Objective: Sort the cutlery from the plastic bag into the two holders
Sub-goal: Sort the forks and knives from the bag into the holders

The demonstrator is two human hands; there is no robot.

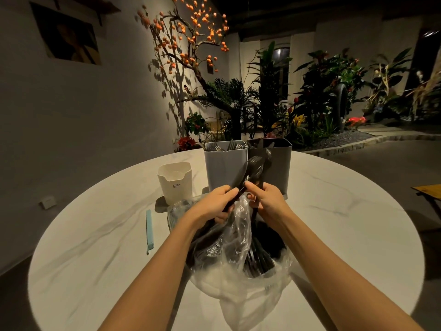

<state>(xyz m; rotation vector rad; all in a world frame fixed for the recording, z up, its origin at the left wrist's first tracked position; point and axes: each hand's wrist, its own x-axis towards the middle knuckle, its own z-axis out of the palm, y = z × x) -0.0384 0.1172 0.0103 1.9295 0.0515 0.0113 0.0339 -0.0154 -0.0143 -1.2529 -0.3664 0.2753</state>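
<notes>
Dim room, one pool of warm light on a round white marble table (334, 211).
Orange-fruited bare tree (191, 39) throws sharp shadows on the wall; corners dark, edges bowed by wide-angle lens, moving cutlery blurred.

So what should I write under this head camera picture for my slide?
Both hands, left hand and right hand, hold dark cutlery above the plastic bag.

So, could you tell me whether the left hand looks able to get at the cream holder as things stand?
Probably not right away: the left hand grips dark cutlery above the plastic bag. The cream holder stands just left of it with nothing between them.
</notes>
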